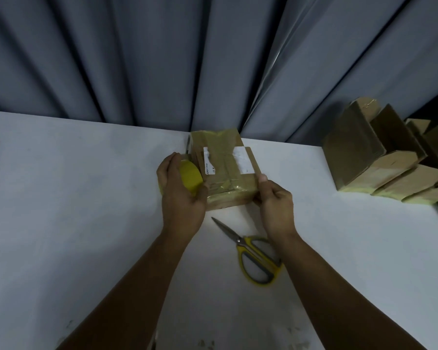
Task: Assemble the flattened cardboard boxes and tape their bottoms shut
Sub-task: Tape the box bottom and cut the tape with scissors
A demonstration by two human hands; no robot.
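Scissors point(239, 240) nearest; box point(226, 174) in right hand point(276, 205), long axis away.

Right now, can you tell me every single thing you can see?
cardboard box: one, brown with white label, table centre, between both hands
tape roll: one, yellow, against the box's left side
scissors: one pair, yellow-grey handles, on the table nearer the person
taped boxes: several, brown, table's far right
table: one, white
curtain: one, grey-blue, behind the table
left hand: grips the tape roll
right hand: holds the box's near right corner
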